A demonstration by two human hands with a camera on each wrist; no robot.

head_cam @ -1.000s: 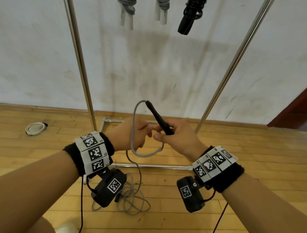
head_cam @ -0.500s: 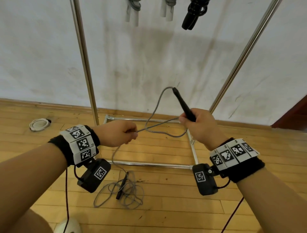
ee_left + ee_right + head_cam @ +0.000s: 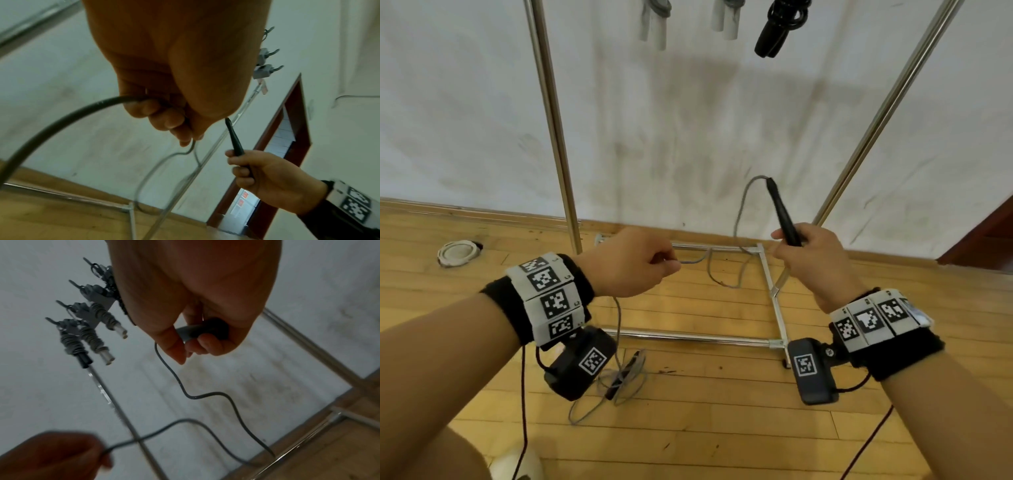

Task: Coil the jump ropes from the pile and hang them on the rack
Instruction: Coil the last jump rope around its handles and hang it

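Observation:
My right hand grips the black handle of a grey jump rope, which points up and away. The grey cord leaves the handle's tip, droops in a loop and runs to my left hand, which pinches it. From that hand the cord drops to a loose pile on the floor, where the second black handle lies. In the left wrist view my curled fingers close round the cord. The right wrist view shows my right hand's fingers round the handle's butt.
A metal rack stands ahead, with uprights and a floor frame. Several coiled ropes hang from its top. A white round object lies on the wooden floor at left. A dark door frame is at right.
My hands have moved apart, the left one to the left and the right one to the right, drawing more cord between them. The loop between them now sags lower.

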